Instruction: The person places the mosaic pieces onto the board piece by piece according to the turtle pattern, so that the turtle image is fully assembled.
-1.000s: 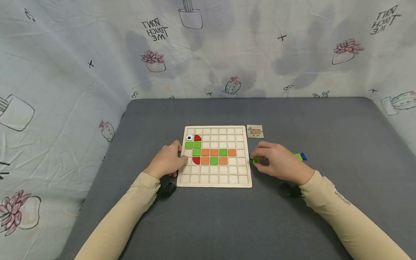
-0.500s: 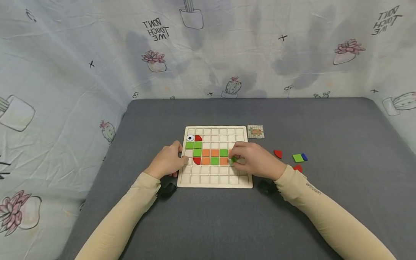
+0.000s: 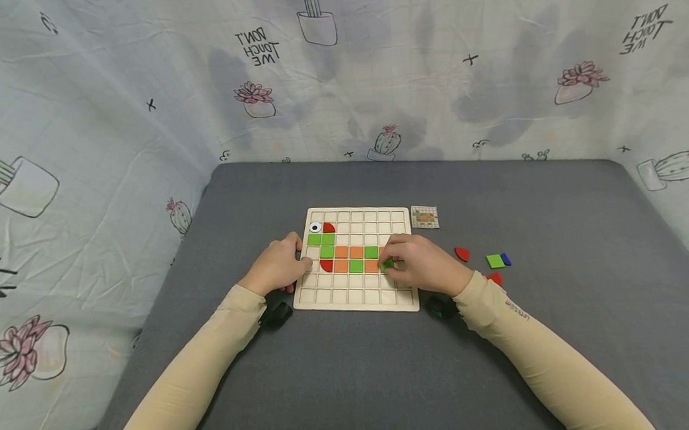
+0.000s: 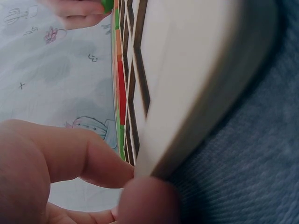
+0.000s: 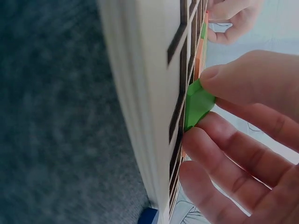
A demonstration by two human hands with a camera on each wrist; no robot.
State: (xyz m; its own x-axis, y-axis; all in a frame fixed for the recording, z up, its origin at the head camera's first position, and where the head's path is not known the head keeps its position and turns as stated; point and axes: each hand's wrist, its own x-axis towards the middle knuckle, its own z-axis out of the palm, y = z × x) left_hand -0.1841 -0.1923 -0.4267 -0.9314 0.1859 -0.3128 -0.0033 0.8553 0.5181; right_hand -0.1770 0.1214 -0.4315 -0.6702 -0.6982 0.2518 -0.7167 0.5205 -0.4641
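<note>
A light wooden grid board (image 3: 355,298) lies on the grey table, its cells partly filled with colored tiles. My left hand (image 3: 275,265) holds the board's left edge, thumb and forefinger at the rim in the left wrist view. Over the board's right side, my right hand (image 3: 426,263) pinches a green square tile (image 5: 198,105) between thumb and fingers. That tile stands tilted with its lower edge at a cell, beside an orange tile (image 3: 371,266). Other laid tiles include a round eye tile (image 3: 314,228), red rounded pieces (image 3: 326,265) and a green square (image 3: 356,266).
A small pattern card (image 3: 424,217) lies by the board's upper right corner. Farther right are a red rounded piece (image 3: 462,254), a green square (image 3: 495,261), a blue piece (image 3: 506,259) and another red piece (image 3: 495,278), partly behind the right sleeve.
My right hand has moved left from beside the board to over its right side, carrying the green tile; it stays there over the last half second. My left hand has stayed at the left edge.
</note>
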